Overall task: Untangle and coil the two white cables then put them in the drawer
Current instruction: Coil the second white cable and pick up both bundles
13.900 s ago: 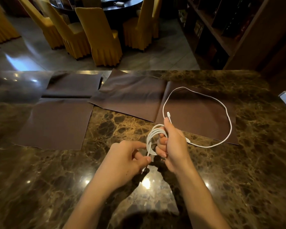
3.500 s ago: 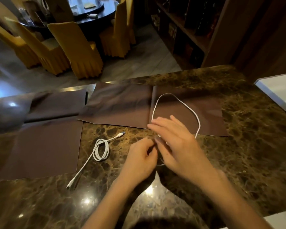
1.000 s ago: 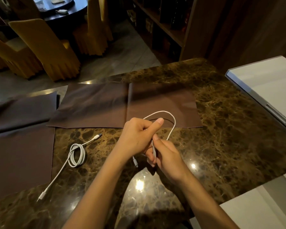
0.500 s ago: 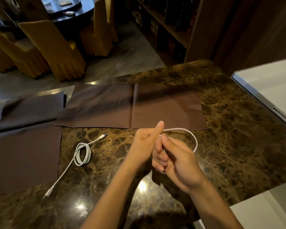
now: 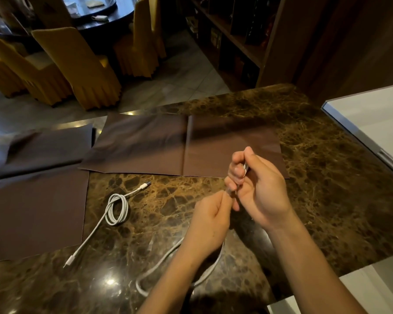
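Left hand (image 5: 210, 219) and right hand (image 5: 258, 186) pinch a loose white cable (image 5: 156, 267) above the brown marble counter (image 5: 327, 177); its slack loops beneath the left wrist. A second, coiled white cable (image 5: 117, 210) lies beside a brown cloth mat (image 5: 34, 207).

Both hands sit close together above the middle of the desk (image 5: 327, 177), the left hand (image 5: 210, 219) just under the right hand (image 5: 259, 184), and a loose loop of cable (image 5: 154, 268) hangs below the left wrist across the near edge. To the left, the coiled cable (image 5: 117, 208) lies on the marble with its tails stretched out. The brown cloths (image 5: 141, 143) lie flat. The marble right of the hands is bare up to the white surface (image 5: 372, 123).
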`<action>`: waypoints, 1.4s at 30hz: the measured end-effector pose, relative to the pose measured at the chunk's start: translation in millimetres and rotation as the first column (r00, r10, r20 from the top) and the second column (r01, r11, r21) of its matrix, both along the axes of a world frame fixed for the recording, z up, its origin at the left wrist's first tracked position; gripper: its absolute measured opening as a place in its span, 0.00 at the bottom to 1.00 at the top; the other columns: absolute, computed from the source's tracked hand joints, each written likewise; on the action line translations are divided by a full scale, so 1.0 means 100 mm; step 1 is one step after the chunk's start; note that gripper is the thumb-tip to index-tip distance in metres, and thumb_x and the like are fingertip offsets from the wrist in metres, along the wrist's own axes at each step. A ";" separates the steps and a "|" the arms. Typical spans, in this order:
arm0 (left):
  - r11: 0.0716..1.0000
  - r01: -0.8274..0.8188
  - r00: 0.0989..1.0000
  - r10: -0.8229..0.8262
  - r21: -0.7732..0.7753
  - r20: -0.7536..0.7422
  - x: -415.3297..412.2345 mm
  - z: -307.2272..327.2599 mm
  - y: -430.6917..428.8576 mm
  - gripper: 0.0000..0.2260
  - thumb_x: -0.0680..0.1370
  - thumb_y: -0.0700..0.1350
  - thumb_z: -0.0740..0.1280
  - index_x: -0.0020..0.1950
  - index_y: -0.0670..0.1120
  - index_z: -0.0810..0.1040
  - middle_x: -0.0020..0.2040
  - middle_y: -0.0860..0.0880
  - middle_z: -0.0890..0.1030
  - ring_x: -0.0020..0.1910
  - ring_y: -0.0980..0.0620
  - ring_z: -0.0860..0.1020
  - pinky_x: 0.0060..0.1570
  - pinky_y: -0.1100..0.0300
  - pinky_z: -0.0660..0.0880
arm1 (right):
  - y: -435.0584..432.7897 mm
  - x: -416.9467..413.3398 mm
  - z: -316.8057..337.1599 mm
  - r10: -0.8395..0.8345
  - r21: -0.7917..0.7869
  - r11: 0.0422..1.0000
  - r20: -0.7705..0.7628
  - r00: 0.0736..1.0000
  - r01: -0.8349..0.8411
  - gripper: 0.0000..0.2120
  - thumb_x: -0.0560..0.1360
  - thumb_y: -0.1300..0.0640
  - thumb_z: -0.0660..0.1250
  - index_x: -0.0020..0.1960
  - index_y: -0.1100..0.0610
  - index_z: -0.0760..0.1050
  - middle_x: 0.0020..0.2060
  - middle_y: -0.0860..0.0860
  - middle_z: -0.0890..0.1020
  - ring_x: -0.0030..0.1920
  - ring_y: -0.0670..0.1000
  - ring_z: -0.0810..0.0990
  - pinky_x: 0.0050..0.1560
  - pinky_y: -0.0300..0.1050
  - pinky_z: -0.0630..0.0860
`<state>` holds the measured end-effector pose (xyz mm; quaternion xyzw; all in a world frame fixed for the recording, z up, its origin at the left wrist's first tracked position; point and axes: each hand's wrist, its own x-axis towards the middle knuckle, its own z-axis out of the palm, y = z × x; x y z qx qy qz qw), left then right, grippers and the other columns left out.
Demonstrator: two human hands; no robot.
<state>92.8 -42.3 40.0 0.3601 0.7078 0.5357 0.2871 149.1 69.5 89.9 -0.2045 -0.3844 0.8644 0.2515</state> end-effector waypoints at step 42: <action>0.982 0.138 0.911 -0.177 -0.130 -0.372 -0.61 0.41 0.28 0.33 0.82 0.60 0.61 0.25 0.37 0.69 0.22 0.42 0.68 0.22 0.50 0.65 0.33 0.53 0.72 | -0.31 0.29 -0.35 0.357 0.398 0.761 0.404 0.842 -0.513 0.25 0.83 0.45 0.53 0.47 0.59 0.82 0.31 0.47 0.77 0.33 0.47 0.73 0.38 0.44 0.73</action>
